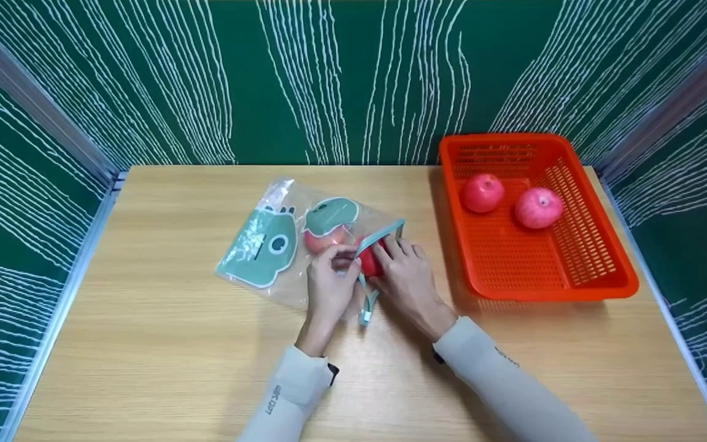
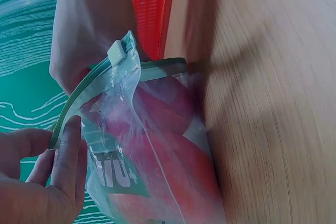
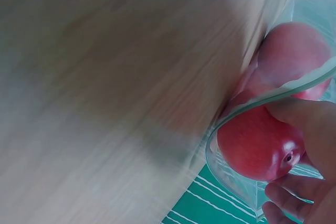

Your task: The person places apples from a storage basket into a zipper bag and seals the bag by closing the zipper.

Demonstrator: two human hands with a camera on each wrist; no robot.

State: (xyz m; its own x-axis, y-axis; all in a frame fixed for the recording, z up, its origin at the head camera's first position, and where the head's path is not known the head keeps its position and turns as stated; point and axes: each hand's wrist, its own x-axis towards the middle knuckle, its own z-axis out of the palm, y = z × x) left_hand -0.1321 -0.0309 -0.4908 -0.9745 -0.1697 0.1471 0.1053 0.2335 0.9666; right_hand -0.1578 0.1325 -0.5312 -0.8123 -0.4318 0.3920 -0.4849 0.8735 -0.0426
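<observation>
Bright head view on my feed, glints across the bag (image 1: 283,245), soft sheen on the table (image 1: 378,368) below it, shadow to its right, my right-wrist view dimmer, wood beside the bag blurred.

And it's the head camera on high, above the near side of the clear bag (image 1: 301,273), facing forward and down, far enough back to frame the whole tabletop (image 1: 145,307) around the bag, the basket (image 1: 513,261) to its right and the green wall (image 1: 243,73) behind it. Over to the left wrist view: low, close by the bag's mouth, turned sideways (tabletop down its right!), sharing part of the basket with the head view. Right wrist, close too, tips the opposite way, looking into the mouth; all three views share fruit (image 3: 257,142) inside the bag.
</observation>
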